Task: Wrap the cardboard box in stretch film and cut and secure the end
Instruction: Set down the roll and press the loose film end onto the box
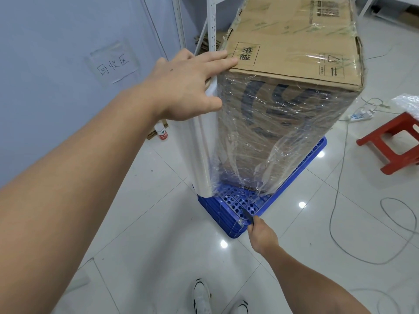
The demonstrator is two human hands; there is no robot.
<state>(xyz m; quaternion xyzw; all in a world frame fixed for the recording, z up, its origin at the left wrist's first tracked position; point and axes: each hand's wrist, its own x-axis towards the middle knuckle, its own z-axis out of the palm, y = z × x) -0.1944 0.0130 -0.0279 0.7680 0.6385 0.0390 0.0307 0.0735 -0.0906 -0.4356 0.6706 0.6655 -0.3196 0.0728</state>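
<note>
A tall cardboard box (294, 46) stands upright on a blue plastic pallet (292, 175), its sides covered in wrinkled clear stretch film (260, 141). A roll of stretch film (201, 152) stands upright against the box's near left corner. My left hand (186, 87) rests on top of the roll, fingers straight and reaching onto the box's top edge, thumb against the film. Low down by the pallet's near corner, my right hand (263, 236) grips a dark-bladed knife (248, 215), whose blade points up at the film's bottom edge.
A red plastic stool (394, 141) stands at the right. Grey cables (340, 200) loop over the white tiled floor, with a power strip (360, 115) behind. A white metal shelf post (212, 23) and flattened cardboard stand behind the box. A small bottle (161, 132) sits by the wall. My shoes (201, 298) show below.
</note>
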